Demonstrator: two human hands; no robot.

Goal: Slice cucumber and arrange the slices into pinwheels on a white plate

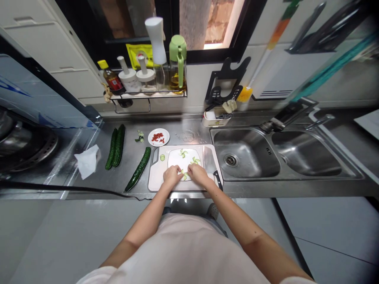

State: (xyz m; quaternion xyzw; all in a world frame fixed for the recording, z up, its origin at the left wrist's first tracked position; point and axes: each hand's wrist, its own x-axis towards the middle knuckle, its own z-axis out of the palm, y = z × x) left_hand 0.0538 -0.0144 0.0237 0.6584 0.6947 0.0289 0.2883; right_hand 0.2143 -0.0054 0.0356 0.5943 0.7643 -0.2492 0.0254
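A white square plate (174, 157) lies on a pale cutting board (156, 179). Thin cucumber slices are fanned out in small pinwheel groups on it: one group (183, 153) at the back, another (195, 160) at the right, a third (184, 175) at the front. My left hand (172, 175) is closed, its fingertips pinched at the left side of the front group. From the right, my right hand (197, 174) reaches the same group with curled fingers; what they hold is hidden. A small stack of cucumber slices (162, 157) sits on the board left of the plate.
A black-handled knife (218, 180) lies at the board's right edge. Whole cucumbers (138, 169) lie to the left, near a white paper (87, 161). Behind the board stands a small plate of red pieces (158, 130). A double sink (247, 154) is at the right.
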